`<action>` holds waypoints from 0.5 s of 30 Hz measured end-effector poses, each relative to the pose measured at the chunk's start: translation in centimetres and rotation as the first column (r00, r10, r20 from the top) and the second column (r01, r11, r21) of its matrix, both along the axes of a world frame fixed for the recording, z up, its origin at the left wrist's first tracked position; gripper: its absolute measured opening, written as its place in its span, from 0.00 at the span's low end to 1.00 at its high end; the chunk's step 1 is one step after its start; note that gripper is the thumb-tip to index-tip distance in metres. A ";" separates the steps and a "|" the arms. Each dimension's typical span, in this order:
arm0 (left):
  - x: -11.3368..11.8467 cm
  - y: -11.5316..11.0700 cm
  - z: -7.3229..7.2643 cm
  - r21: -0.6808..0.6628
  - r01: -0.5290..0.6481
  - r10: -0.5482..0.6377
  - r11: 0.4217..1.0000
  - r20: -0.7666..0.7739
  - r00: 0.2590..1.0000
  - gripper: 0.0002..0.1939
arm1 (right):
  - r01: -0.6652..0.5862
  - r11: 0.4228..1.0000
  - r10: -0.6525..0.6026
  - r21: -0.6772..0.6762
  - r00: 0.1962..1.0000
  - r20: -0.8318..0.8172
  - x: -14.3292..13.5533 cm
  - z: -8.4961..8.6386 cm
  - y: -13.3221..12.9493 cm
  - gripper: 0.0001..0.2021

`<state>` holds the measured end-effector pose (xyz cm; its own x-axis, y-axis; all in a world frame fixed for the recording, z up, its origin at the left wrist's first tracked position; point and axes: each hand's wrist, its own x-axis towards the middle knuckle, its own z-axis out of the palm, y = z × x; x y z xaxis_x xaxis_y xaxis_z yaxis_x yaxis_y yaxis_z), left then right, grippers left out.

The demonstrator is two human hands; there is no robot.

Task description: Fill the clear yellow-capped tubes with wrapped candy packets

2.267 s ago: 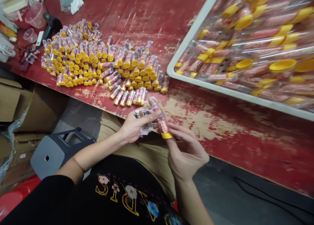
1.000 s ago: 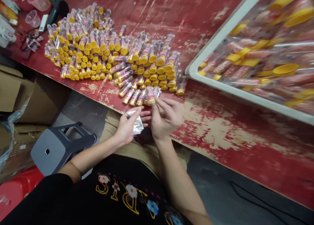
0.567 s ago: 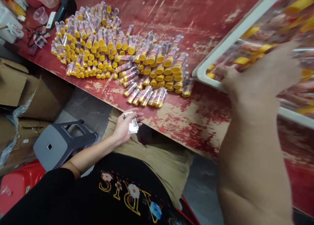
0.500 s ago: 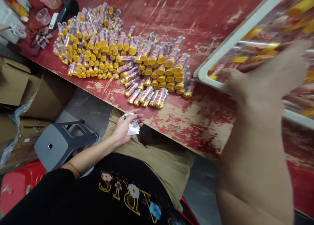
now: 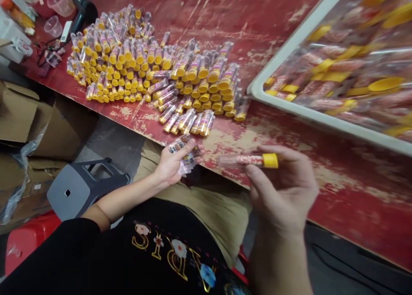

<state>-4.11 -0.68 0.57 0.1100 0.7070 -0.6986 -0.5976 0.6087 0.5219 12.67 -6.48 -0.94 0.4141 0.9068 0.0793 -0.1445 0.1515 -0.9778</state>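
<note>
Between the fingers and thumb of my right hand [image 5: 286,187] is a clear tube with a yellow cap [image 5: 251,159], lying level with red and white contents inside. My left hand [image 5: 172,164] grips a small stack of clear printed plastic sleeves [image 5: 187,162], its thumb pressed on top, close to the table's front edge. Beyond the left hand lies a large pile of wrapped yellow-capped tubes [image 5: 128,63], most with caps facing me. To the right stands a white-rimmed tray [image 5: 309,110] full of similar tubes, these without printed sleeves as far as I can see.
The worn red table [image 5: 225,11] runs across the view. At the back left are a hair dryer [image 5: 84,12] with its cable, a clear cup [image 5: 53,25] and a white jug [image 5: 16,39]. A grey stool [image 5: 72,192] and cardboard boxes [image 5: 25,114] stand on the floor at left.
My right hand has come out of the tray, toward me and leftward, with a tube in its fingers. My left hand has risen slightly toward the table edge, still holding the sleeves.
</note>
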 end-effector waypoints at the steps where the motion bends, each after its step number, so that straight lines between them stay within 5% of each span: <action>1: 0.5 0.2 0.1 -0.008 0.005 -0.005 1.000 0.021 1.000 0.10 | 0.013 1.000 -0.013 -0.016 1.000 -0.022 -0.4 -0.4 -0.8 0.17; 9: 3.1 0.7 1.2 -0.010 0.023 -0.023 1.000 0.070 0.997 0.18 | 0.082 0.980 -0.104 0.181 0.988 0.114 -0.8 -1.6 -2.1 0.13; 15: 3.3 -0.2 1.7 0.021 0.030 -0.032 0.999 0.067 0.997 0.10 | 0.210 0.975 -0.217 0.069 0.969 0.114 -1.2 -2.3 -1.2 0.14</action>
